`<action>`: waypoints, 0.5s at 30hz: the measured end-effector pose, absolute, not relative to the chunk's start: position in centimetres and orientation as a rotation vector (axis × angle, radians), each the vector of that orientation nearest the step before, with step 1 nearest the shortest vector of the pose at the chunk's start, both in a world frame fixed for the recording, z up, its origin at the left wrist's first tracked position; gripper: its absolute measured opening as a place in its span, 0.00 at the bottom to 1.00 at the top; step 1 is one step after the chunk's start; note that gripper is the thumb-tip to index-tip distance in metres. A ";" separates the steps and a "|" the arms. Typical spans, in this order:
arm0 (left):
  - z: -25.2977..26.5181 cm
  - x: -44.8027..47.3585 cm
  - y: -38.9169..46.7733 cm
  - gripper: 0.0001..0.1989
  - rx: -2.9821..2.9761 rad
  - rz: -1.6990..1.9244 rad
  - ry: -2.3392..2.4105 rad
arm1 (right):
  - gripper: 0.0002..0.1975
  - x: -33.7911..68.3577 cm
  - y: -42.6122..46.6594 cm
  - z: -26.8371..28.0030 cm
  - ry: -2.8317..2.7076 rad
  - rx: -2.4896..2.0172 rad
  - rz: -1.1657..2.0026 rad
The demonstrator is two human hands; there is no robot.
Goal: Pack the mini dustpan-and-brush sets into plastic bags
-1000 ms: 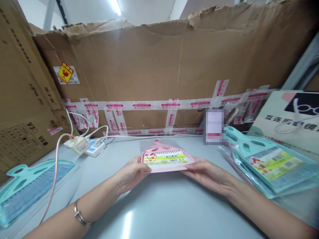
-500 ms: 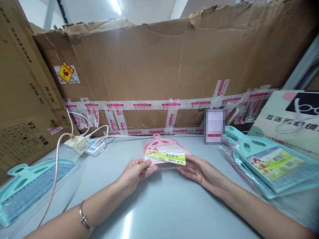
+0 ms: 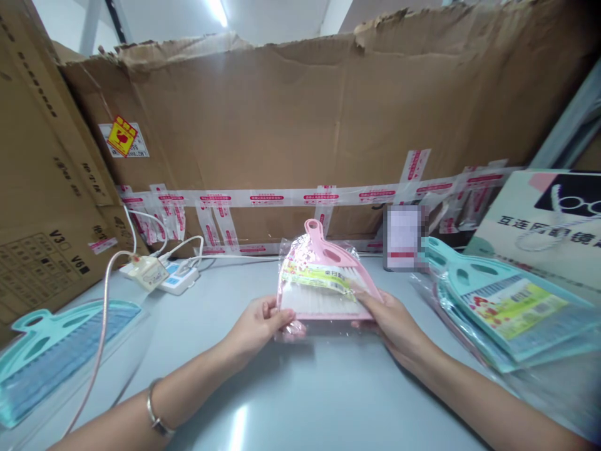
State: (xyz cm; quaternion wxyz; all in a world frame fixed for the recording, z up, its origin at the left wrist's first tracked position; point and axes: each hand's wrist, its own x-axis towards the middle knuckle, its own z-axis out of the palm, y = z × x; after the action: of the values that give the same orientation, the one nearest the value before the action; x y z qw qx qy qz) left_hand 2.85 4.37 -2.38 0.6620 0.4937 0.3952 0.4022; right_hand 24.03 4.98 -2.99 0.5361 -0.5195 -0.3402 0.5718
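A pink dustpan and brush set [image 3: 323,300] in a clear plastic bag is held up in the middle of the head view, its looped handle pointing away from me. White bristles and a yellow-green label show through the plastic. My left hand [image 3: 263,322] pinches the lower left corner, thumb on top. At the lower right corner, my right hand [image 3: 389,319] grips the set with its thumb on top; the fingers beneath are partly hidden. A bracelet [image 3: 157,410] circles my left wrist.
Bagged teal dustpan sets [image 3: 507,307] are stacked at right; another teal set [image 3: 61,351] lies at left under a cable. A power strip [image 3: 181,279] with plugs stands back left. A large cardboard box [image 3: 282,125] walls off the back. A printed white bag [image 3: 530,232] is at far right.
The pink set has been tilted up, so more of its face and handle shows. My right hand has shifted slightly right, its thumb now over the front. The surroundings are unchanged.
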 end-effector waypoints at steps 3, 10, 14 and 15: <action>-2.4 2.8 4.3 0.14 1.105 0.896 0.885 | 0.18 24.1 4.9 -2.7 -0.849 -1.216 1.411; -2.4 2.4 4.7 0.13 0.969 0.905 1.029 | 0.13 24.7 4.7 -2.0 -0.920 -1.006 1.706; -2.1 2.7 4.6 0.15 1.015 0.875 1.131 | 0.11 24.8 5.0 -2.7 -0.868 -1.178 1.611; -2.0 2.8 4.6 0.16 1.042 0.849 1.161 | 0.09 24.8 5.1 -2.8 -0.824 -1.229 1.578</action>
State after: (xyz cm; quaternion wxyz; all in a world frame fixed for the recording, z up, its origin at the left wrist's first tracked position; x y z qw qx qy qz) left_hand 2.81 4.59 -2.05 0.6308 0.4551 0.5072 0.3710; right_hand 24.76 5.14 -2.81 0.4699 -0.5015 -0.3363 0.6440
